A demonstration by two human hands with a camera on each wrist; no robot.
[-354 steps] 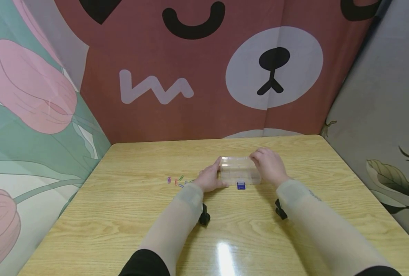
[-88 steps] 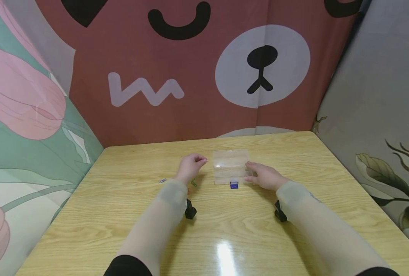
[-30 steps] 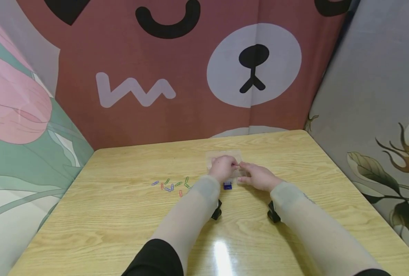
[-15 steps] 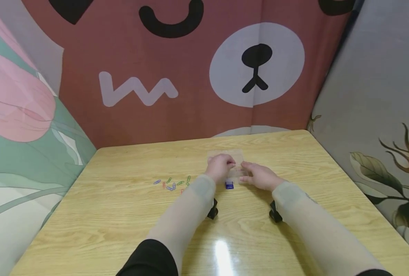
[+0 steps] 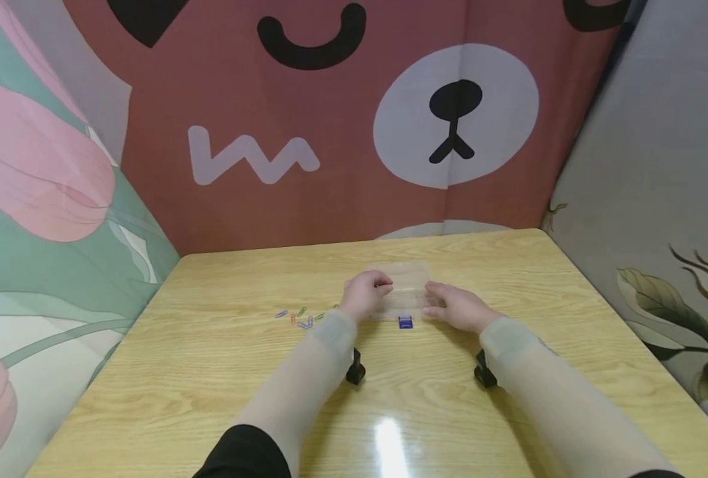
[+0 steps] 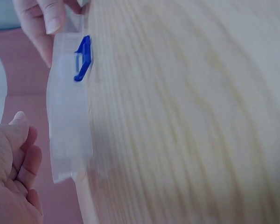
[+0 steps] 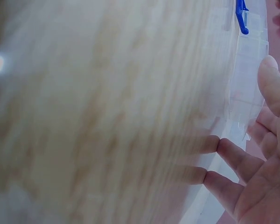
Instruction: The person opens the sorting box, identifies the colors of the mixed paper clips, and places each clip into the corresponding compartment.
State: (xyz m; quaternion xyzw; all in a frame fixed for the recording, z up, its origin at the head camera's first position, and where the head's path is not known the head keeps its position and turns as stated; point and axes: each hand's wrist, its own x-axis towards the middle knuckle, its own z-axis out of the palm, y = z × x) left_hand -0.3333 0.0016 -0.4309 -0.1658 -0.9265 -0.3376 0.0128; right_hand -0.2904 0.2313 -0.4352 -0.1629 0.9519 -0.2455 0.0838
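A clear plastic box (image 5: pixel 406 300) lies on the table with its lid (image 5: pixel 410 271) folded back behind it and a blue clasp (image 5: pixel 405 322) on the near side. My left hand (image 5: pixel 365 293) is at the box's left end, fingers loosely curled. Nothing shows between its thumb and fingers in the left wrist view. My right hand (image 5: pixel 461 307) is at the right end. In the right wrist view, its thumb (image 7: pixel 269 77) is beside the box wall and two fingertips touch the tabletop. Loose paper clips, blue (image 5: pixel 281 314), green (image 5: pixel 302 311) and red (image 5: pixel 292 319), lie left of the box.
The wood-grain table (image 5: pixel 258 392) runs back to a printed cloth (image 5: pixel 330 206) hanging behind it. Patterned cloths also hang at both sides. My left forearm overlaps part of the paper clip group in the head view.
Earlier, the lid was folded back and my left hand carried a small red piece toward the box. Since one second ago, that hand has moved left from over the box; my right hand stays.
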